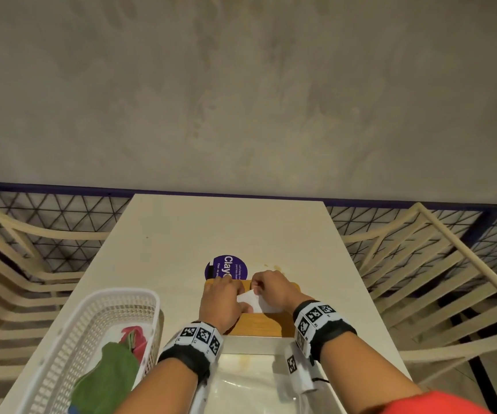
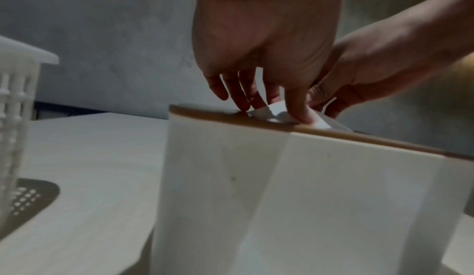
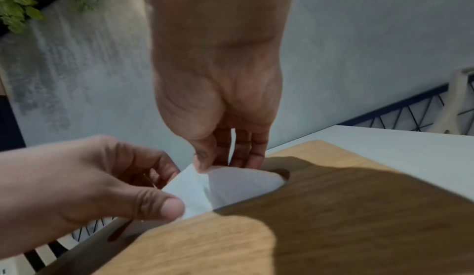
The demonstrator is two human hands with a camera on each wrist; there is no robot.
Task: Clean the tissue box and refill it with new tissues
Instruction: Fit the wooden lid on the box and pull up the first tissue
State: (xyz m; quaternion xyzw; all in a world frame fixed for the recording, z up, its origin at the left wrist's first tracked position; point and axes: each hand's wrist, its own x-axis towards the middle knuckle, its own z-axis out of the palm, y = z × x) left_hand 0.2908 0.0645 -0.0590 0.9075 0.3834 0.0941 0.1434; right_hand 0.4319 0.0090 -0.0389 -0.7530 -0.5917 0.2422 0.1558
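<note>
Tissue box: the tissue box (image 1: 257, 324) stands on the white table (image 1: 181, 234), low centre of the head frame, its wooden lid (image 3: 333, 218) on and both hands over it.
Tissue: a white tissue (image 3: 225, 184) sticks up through the slot in the lid – the refill looks nearly finished.
Left hand: the left hand (image 1: 221, 303) lies across the left part of the lid, thumb pressing the tissue's near edge; grasping the tissue, thumb against fingers.
Right hand: the right hand (image 1: 271, 289) pinches the top corner of the tissue between thumb and fingertips, grasping it.
Doing it well: I judge the step to be drawing the first sheet up through the slot. Pull gently and straight up, one hand steadying the lid, so the sheet does not tear or lift the lid off.
Head view only: a white basket (image 1: 97, 348) at lower left holding a green cloth (image 1: 112, 375) and something red, and a purple sticker (image 1: 226, 267) just beyond the box.
Left wrist view only: the box's white side wall (image 2: 282, 188), with a few faint marks.
Right wrist view only: the slot's rounded end and the fingers on the tissue – hidden under the hands from above.
</note>
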